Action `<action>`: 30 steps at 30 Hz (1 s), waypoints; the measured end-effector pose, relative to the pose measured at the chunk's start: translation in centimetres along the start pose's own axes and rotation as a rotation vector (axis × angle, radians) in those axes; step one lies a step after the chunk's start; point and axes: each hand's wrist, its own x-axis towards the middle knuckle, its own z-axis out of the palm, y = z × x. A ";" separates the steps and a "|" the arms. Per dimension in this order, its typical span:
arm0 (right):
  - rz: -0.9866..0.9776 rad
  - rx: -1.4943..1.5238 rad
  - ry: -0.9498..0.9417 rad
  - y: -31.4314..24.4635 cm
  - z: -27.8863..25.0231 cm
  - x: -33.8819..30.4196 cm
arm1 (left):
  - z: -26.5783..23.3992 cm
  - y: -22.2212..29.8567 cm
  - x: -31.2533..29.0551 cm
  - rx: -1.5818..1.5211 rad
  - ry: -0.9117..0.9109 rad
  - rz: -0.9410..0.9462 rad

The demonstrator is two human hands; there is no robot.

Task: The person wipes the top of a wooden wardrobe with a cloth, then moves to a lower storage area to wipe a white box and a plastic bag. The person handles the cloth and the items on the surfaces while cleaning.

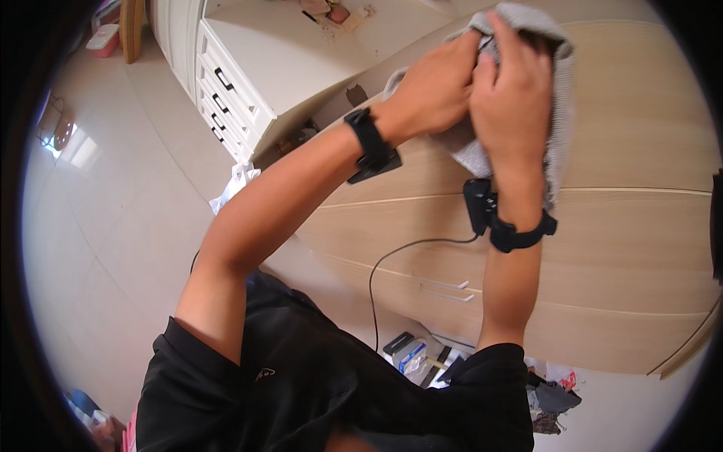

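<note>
A grey woven cloth (559,98) is bunched in both my hands in front of a light wooden cabinet front (633,151). My left hand (444,84) is closed on the cloth, its fingertips hidden in the folds and behind my other hand. Beside it, touching, my right hand (514,105) has its fingers bent over the fabric. The cloth's right edge hangs down past my right wrist. I cannot tell whether the cloth presses on the wood. Each wrist wears a black strap with a small device.
To the left stands a white drawer unit (239,83) with dark handles and small items on top. A black cable (374,271) runs down from my right wrist device. White handles (446,290) stick out lower on the cabinet. Boxes (407,350) and dark cloths (553,395) lie below.
</note>
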 end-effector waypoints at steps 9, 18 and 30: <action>0.231 0.526 -0.176 -5.4 7.4 -8.1 | -2.5 -7.5 -8.6 -0.024 -0.049 -0.113; 0.444 0.895 -0.645 -12.3 15.3 -21.6 | -8.8 -12.4 -22.0 0.409 -0.180 -0.725; 1.271 0.899 -1.114 -14.3 4.6 -44.8 | -2.0 -7.2 -32.9 0.396 -1.356 -0.695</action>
